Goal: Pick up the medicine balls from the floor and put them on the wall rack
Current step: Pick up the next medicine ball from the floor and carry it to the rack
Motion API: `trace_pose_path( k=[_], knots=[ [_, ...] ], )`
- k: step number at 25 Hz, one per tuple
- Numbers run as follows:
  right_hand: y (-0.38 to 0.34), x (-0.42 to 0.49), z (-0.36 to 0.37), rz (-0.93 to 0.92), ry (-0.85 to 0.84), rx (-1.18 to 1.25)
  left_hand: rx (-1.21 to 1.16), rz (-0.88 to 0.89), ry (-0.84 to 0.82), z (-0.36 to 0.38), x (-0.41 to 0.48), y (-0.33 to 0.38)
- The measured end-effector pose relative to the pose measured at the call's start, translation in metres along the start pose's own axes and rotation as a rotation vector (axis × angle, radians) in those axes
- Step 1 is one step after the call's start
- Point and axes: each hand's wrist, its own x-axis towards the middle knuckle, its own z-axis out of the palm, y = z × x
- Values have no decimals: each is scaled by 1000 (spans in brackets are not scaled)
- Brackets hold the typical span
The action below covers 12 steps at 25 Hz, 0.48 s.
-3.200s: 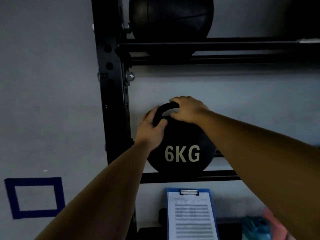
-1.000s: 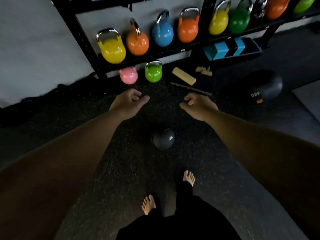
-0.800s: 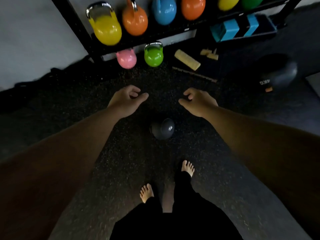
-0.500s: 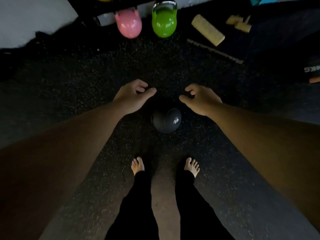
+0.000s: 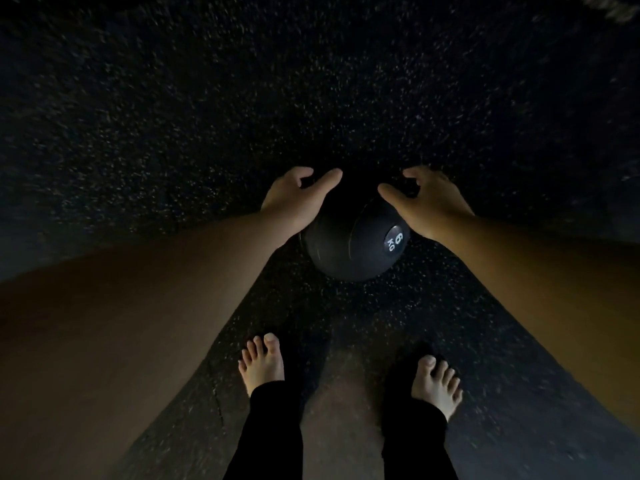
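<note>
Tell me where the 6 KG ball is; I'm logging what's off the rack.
Head view, centre: the ball sits on the floor ahead of the bare feet, between the left hand and right hand.

A round black rubbery medicine ball [image 5: 349, 247] has a smooth, faintly shiny skin. The dark speckled floor [image 5: 207, 98] looks rough, grainy and matt
</note>
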Motion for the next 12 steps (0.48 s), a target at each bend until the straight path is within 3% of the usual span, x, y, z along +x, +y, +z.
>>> trace_pose_path(
  k=[4,12],
  knots=[
    [4,28,31,-19,-29,12,22,-42,17,25,39,-21],
    [10,48,43,27,-94,44,-150,-142,-8,36,57,-38]
  ],
)
